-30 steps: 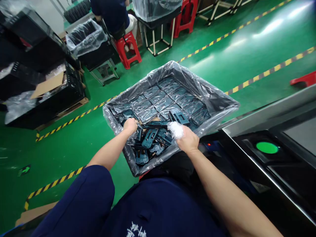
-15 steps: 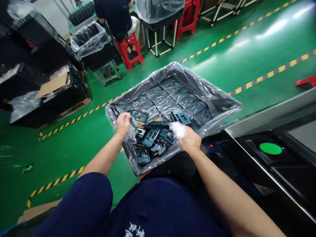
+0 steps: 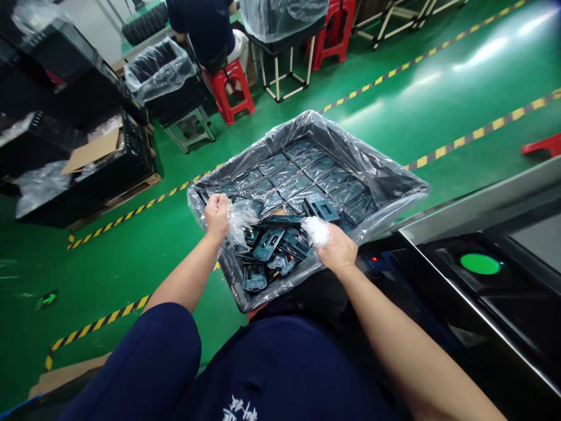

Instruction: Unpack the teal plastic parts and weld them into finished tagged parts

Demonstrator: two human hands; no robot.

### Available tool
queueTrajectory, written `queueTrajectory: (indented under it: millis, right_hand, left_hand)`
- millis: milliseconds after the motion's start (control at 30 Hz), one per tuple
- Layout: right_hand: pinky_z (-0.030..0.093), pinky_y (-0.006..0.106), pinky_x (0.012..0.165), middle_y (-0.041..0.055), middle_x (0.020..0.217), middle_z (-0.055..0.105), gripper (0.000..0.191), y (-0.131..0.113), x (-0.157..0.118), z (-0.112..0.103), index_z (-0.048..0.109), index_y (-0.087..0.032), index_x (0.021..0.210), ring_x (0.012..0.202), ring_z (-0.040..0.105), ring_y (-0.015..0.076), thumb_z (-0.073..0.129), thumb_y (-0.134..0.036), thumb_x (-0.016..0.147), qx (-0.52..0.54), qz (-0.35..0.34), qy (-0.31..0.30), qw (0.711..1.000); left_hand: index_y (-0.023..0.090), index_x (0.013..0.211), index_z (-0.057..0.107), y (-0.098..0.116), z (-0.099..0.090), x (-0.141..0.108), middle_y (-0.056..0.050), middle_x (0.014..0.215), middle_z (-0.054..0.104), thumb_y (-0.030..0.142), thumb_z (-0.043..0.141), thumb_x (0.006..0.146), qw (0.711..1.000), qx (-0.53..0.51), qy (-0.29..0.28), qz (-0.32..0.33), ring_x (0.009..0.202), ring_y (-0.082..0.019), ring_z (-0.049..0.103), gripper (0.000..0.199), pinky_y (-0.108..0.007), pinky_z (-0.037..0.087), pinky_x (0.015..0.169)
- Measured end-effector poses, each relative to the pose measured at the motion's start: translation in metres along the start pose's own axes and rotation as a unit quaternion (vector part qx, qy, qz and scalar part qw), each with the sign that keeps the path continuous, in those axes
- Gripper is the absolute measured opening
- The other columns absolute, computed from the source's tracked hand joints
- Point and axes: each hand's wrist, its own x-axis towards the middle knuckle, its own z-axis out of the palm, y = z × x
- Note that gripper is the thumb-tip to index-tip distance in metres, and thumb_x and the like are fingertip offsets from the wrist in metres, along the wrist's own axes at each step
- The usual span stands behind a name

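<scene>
Green floor [image 3: 144, 257], parts [image 3: 268, 243] in crate [image 3: 344, 149]

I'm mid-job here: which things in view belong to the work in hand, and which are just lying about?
In the work:
left hand, gripping crumpled clear plastic
right hand, holding a crumpled white wad
plastic-lined tray
loose dark parts in it

Apparently just around:
red stool under a seated co-worker
cardboard piece at left
plastic-lined bin beside the co-worker

Arms [image 3: 184, 272] forward, apart; left fingers [image 3: 221, 203] curled, right fingers [image 3: 332, 233] clenched.
</scene>
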Motion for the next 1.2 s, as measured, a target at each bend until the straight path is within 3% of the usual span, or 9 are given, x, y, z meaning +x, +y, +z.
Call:
queueTrajectory:
  millis: [100,167,300,400,467,567,767,967,1200]
  right_hand:
    - [0.05,0.036,0.084,0.0103,0.117,0.067,0.04,-0.001,0.0,-0.001,0.058,-0.022,0.12,0.104,0.064,0.0282,0.055,-0.032,0.082,0.003,0.001,-0.001,1.0]
    - [0.05,0.036,0.086,0.0101,0.118,0.067,0.041,-0.001,0.0,-0.001,0.057,-0.022,0.122,0.106,0.064,0.0279,0.054,-0.032,0.082,0.007,0.0,-0.002,1.0]
    - [0.05,0.036,0.088,0.01,0.12,0.066,0.042,-0.001,0.0,-0.003,0.056,-0.022,0.124,0.108,0.063,0.0275,0.054,-0.032,0.083,0.008,-0.001,-0.009,1.0]
    - [0.05,0.035,0.088,0.0086,0.122,0.066,0.044,-0.002,0.0,-0.004,0.056,-0.023,0.127,0.109,0.063,0.027,0.054,-0.032,0.084,0.014,-0.002,-0.016,1.0]
    - [0.05,0.035,0.088,0.0088,0.122,0.066,0.043,-0.002,0.0,-0.005,0.056,-0.022,0.126,0.109,0.063,0.0269,0.054,-0.033,0.084,0.015,-0.004,-0.016,1.0]
    - [0.049,0.035,0.089,0.0088,0.121,0.066,0.041,-0.002,0.001,-0.005,0.058,-0.022,0.124,0.109,0.063,0.0266,0.054,-0.034,0.085,0.016,-0.013,-0.014,1.0]
    - [0.049,0.034,0.088,0.0086,0.115,0.068,0.041,0.0,0.001,-0.002,0.058,-0.022,0.124,0.106,0.063,0.0265,0.056,-0.032,0.084,0.012,-0.008,-0.014,1.0]
    - [0.048,0.034,0.087,0.008,0.112,0.068,0.038,0.001,0.002,0.0,0.059,-0.023,0.122,0.104,0.063,0.0253,0.055,-0.031,0.085,0.014,-0.014,-0.016,1.0]
    - [0.048,0.032,0.085,0.0073,0.111,0.068,0.037,-0.002,0.001,-0.004,0.059,-0.023,0.121,0.102,0.063,0.0246,0.054,-0.033,0.086,0.017,-0.003,-0.016,1.0]
  left_hand:
    - [0.021,0.067,0.048,0.011,0.01,0.007,0.002,0.06,0.05,0.046,0.044,0.095,0.999,0.034,0.0,0.013,0.058,-0.013,0.05,0.037,-0.024,0.042,0.06]
    - [0.021,0.065,0.05,0.019,0.023,0.01,0.001,0.063,0.054,0.042,0.057,0.088,0.987,0.129,-0.079,0.054,0.065,-0.015,0.054,0.032,-0.026,0.045,0.066]
    - [0.018,0.075,0.063,0.024,0.065,0.013,-0.011,0.097,0.064,0.016,0.06,0.08,0.889,0.305,-0.308,0.149,0.099,-0.026,0.059,0.006,-0.034,0.049,0.083]
    - [0.019,0.089,0.068,0.019,0.099,0.012,-0.009,0.12,0.061,0.006,0.058,0.077,0.845,0.31,-0.395,0.184,0.112,-0.023,0.057,0.02,-0.03,0.048,0.091]
    - [0.02,0.096,0.068,0.015,0.118,0.01,-0.008,0.118,0.062,0.007,0.058,0.078,0.831,0.307,-0.426,0.182,0.107,-0.022,0.06,0.025,-0.03,0.048,0.093]
    - [0.02,0.108,0.067,0.011,0.143,0.009,-0.01,0.113,0.063,0.014,0.058,0.081,0.815,0.321,-0.454,0.164,0.102,-0.024,0.064,0.029,-0.033,0.048,0.092]
    - [0.024,0.131,0.056,0.007,0.175,0.014,-0.014,0.132,0.05,0.035,0.058,0.087,0.801,0.356,-0.462,0.136,0.106,-0.027,0.064,0.045,-0.035,0.05,0.09]
    - [0.03,0.133,0.053,-0.001,0.179,0.018,-0.014,0.135,0.045,0.025,0.06,0.085,0.79,0.373,-0.468,0.136,0.102,-0.027,0.066,0.049,-0.036,0.05,0.087]
    - [0.022,0.127,0.057,-0.001,0.176,0.012,-0.016,0.139,0.04,0.024,0.053,0.091,0.8,0.367,-0.453,0.14,0.102,-0.024,0.065,0.037,-0.034,0.047,0.089]
